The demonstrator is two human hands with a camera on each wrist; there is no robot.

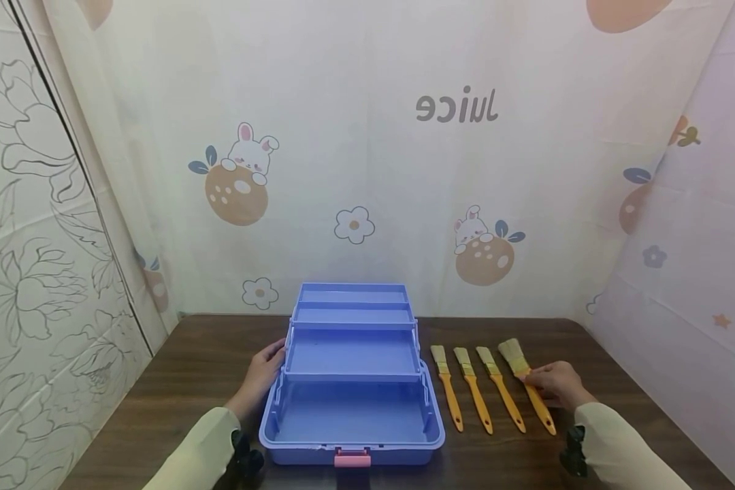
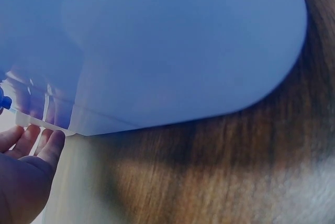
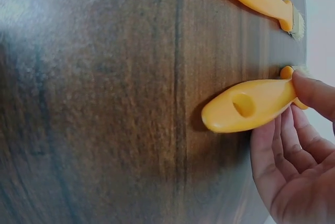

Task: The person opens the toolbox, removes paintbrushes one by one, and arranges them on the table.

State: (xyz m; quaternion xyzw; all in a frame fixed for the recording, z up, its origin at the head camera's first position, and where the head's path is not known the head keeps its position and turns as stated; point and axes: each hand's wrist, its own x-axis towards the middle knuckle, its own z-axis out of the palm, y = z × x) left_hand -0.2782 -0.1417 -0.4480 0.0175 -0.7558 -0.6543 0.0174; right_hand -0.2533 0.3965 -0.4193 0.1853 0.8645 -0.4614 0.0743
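Observation:
A blue toolbox (image 1: 352, 408) stands opened on the table, its tiered trays (image 1: 352, 352) raised at the back and a pink latch (image 1: 352, 459) at its front. My left hand (image 1: 262, 374) touches the box's left side; in the left wrist view its fingers (image 2: 51, 148) meet the blue wall (image 2: 188, 51). To the right of the box lie several paintbrushes with yellow handles. My right hand (image 1: 557, 382) pinches the widest, rightmost paintbrush (image 1: 540, 410) near the top of its handle. Up close, the thumb lies over that handle (image 3: 246, 106), with the other fingers beneath or beside it.
Narrower paintbrushes lie in a row, among them one nearest the box (image 1: 450, 401), a middle one (image 1: 478, 403) and one beside the wide brush (image 1: 507, 400). The brown wooden table (image 1: 220, 333) meets a printed curtain (image 1: 355, 156) at the back.

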